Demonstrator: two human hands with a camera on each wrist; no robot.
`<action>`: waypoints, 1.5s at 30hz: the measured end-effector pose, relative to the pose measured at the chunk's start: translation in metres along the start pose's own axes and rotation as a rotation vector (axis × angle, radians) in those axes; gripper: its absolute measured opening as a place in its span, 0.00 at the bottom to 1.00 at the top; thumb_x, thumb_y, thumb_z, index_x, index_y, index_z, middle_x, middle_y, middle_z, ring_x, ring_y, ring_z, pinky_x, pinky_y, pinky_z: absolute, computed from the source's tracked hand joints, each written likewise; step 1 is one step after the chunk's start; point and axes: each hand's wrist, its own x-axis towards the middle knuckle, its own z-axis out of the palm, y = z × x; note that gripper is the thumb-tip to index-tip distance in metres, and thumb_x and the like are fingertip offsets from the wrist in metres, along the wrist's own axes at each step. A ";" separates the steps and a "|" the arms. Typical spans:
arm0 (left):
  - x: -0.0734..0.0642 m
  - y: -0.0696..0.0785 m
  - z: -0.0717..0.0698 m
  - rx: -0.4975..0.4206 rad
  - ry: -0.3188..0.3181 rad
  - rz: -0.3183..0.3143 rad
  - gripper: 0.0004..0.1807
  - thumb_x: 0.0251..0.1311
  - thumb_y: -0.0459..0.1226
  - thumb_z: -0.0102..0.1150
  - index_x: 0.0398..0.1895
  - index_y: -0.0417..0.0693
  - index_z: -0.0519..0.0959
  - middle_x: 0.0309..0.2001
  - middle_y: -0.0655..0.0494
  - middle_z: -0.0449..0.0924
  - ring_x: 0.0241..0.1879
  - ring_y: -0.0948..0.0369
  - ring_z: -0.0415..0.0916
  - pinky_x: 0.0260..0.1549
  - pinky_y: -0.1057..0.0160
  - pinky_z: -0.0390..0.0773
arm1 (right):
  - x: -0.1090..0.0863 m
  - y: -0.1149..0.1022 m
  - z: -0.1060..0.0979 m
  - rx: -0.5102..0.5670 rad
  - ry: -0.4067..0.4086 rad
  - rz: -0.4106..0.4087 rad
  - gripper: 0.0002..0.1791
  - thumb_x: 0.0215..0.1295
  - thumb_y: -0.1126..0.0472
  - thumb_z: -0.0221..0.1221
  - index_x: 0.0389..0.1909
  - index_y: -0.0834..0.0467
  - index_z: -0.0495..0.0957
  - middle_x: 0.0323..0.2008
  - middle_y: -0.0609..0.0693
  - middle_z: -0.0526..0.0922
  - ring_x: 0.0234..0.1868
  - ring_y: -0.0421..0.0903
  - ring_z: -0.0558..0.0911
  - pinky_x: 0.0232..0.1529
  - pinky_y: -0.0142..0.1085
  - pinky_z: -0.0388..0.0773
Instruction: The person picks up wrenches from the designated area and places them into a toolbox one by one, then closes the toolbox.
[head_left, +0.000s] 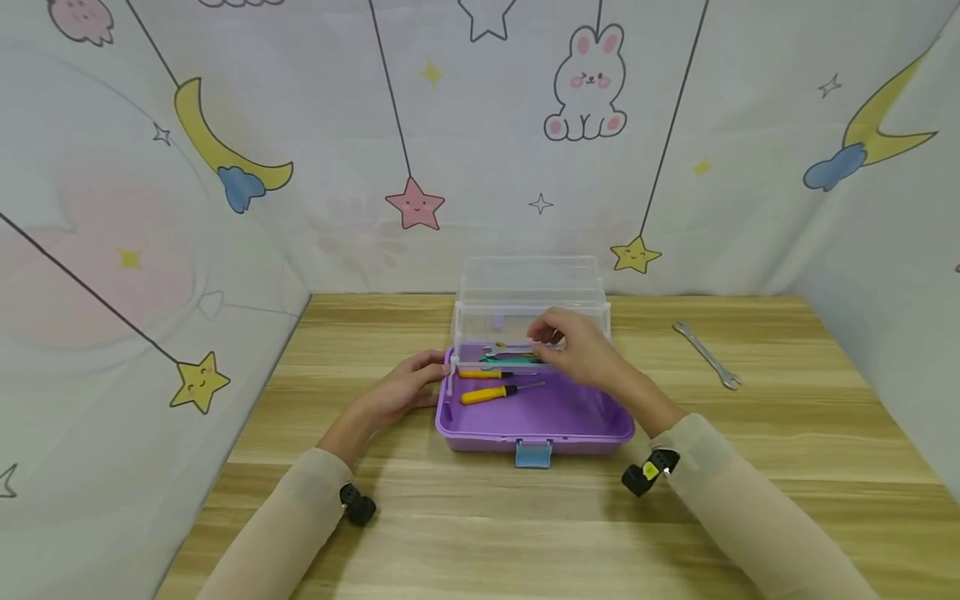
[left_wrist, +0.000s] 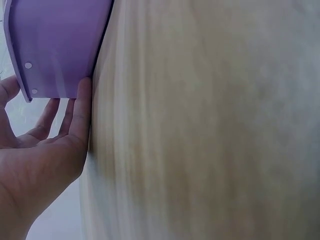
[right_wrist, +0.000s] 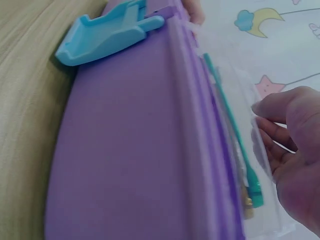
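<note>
A purple toolbox (head_left: 536, 437) with a blue latch (head_left: 533, 454) stands with its clear lid (head_left: 531, 279) raised. In its base lie two yellow-handled screwdrivers, the nearer screwdriver (head_left: 487, 395) in plain view. A clear raised tray holds a wrench (head_left: 513, 353) and a green-handled tool (right_wrist: 232, 120). My left hand (head_left: 405, 390) rests against the box's left end, fingers fairly straight and one fingertip at the rim. Over the tray is my right hand (head_left: 576, 346), its fingers loosely bent beside the clear edge, with no tool visible between them.
A double-ended metal wrench (head_left: 707, 355) lies on the wooden table (head_left: 480, 533) to the right of the box. Behind the table hangs a white printed curtain (head_left: 495, 150), close to the raised lid.
</note>
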 end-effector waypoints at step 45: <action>-0.001 0.000 -0.002 0.017 -0.018 0.005 0.24 0.82 0.41 0.51 0.75 0.41 0.68 0.73 0.43 0.69 0.70 0.48 0.71 0.62 0.52 0.82 | -0.067 0.074 -0.096 -0.078 0.173 0.206 0.08 0.71 0.68 0.66 0.46 0.66 0.82 0.40 0.58 0.86 0.40 0.45 0.81 0.40 0.22 0.77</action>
